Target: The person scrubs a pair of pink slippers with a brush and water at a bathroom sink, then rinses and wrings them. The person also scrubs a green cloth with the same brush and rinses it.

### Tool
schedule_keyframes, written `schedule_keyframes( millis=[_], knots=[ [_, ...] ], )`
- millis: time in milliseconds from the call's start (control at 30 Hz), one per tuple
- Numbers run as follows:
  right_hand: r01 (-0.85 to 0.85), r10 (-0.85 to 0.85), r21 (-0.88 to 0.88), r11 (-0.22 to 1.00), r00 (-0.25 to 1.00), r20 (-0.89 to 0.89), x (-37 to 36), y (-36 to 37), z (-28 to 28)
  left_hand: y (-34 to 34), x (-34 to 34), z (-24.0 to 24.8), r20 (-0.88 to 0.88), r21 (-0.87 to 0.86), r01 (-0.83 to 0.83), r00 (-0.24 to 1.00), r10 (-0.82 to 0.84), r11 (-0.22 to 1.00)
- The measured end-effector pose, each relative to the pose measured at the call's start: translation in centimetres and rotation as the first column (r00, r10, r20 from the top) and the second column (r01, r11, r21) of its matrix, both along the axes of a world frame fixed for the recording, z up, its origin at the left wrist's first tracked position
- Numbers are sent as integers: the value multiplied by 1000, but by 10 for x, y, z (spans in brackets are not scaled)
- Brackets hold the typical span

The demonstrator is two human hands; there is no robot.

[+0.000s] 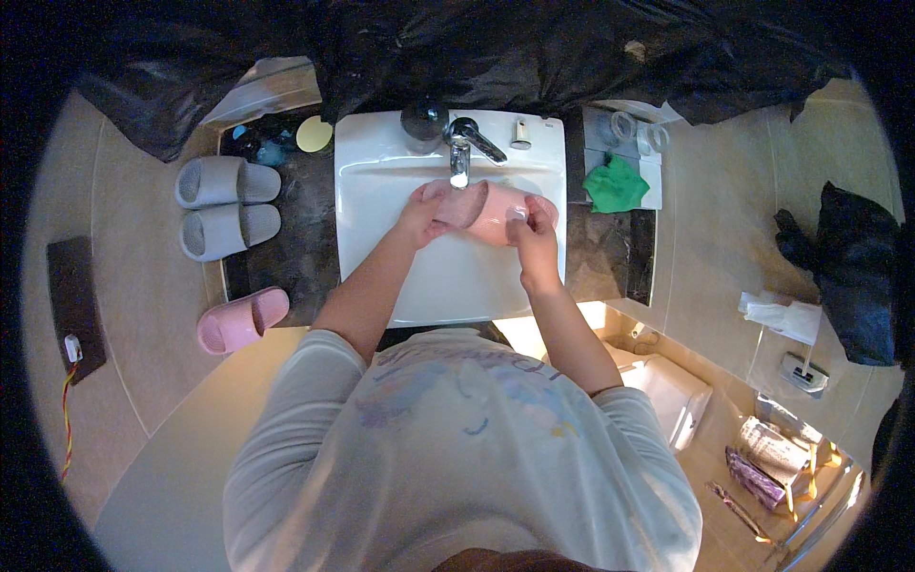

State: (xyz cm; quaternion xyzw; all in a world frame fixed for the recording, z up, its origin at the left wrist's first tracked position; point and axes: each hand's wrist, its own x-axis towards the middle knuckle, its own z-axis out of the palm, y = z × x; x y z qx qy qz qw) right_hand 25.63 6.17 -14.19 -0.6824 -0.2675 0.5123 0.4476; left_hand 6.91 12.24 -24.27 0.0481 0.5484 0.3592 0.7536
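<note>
A wet-looking pink slipper (496,212) lies across my two hands over the white washbasin (448,286), just below the spout of the chrome faucet (460,164). My left hand (419,217) grips its heel end, thumb and fingers on either side of the sole. At the strap and toe end, my right hand (538,240) has its fingers closed on the slipper. A pale patch shows by the right fingertips; whether it is a shine or a small object, I cannot tell. A second pink slipper (243,320) rests at the counter's near left corner.
Two grey slippers (229,207) sit side by side on the dark counter (300,243) at left. A black round container (424,124) stands behind the basin, left of the faucet. At right are a green cloth (617,184) and tape rolls (624,127). Black plastic sheeting (534,57) hangs behind.
</note>
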Motion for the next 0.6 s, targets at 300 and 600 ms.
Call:
schedule_keyframes(
  millis=[300,600],
  knots=[
    [-96,87,-51,994,984,-156,-1,14,-65,5,-55,-33,155,128,-160,978,139,979],
    [-213,168,-217,953,964,-209,-26,50,-54,-25,-89,2,123,175,-182,979,162,968]
  ],
)
